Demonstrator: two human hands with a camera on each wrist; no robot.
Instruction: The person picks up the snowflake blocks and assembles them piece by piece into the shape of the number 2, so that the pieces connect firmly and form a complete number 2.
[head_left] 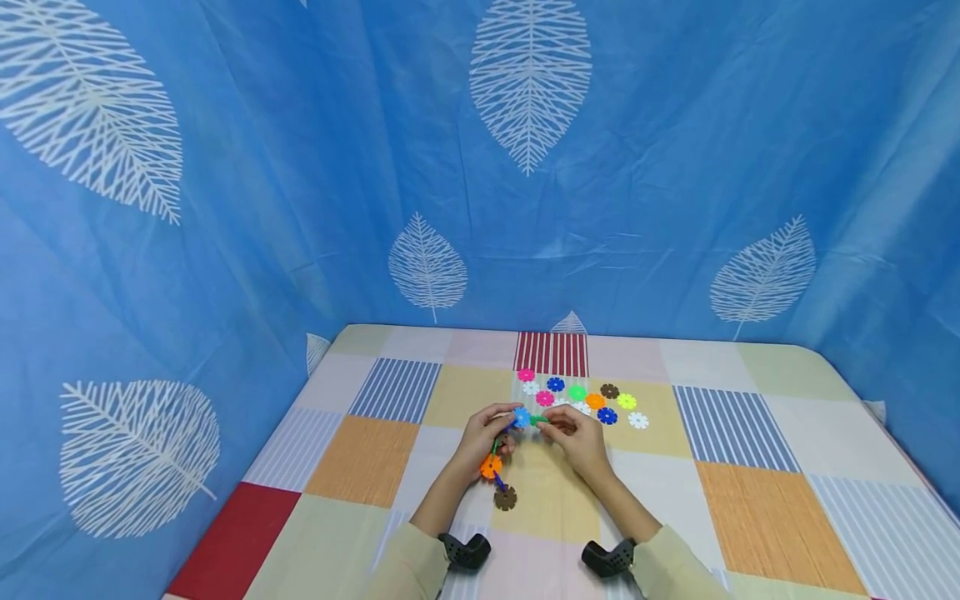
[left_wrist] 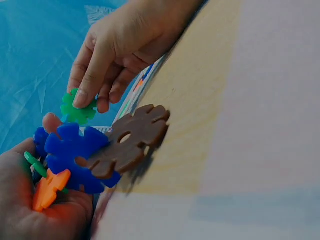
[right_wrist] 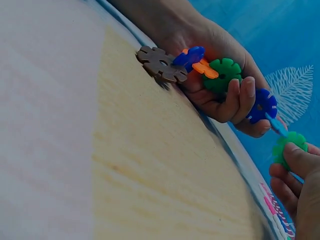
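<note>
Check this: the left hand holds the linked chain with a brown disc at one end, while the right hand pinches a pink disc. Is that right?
Not quite: the right hand pinches a green disc, not pink, as the right wrist view shows. The left hand does hold the linked chain, with a brown disc at one end.

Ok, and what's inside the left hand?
In the right wrist view, an orange disc and a dark green disc show inside the left hand, fingers overlapping the green edge. What lies under those fingers, toward the blue disc beyond, is covered.
</note>
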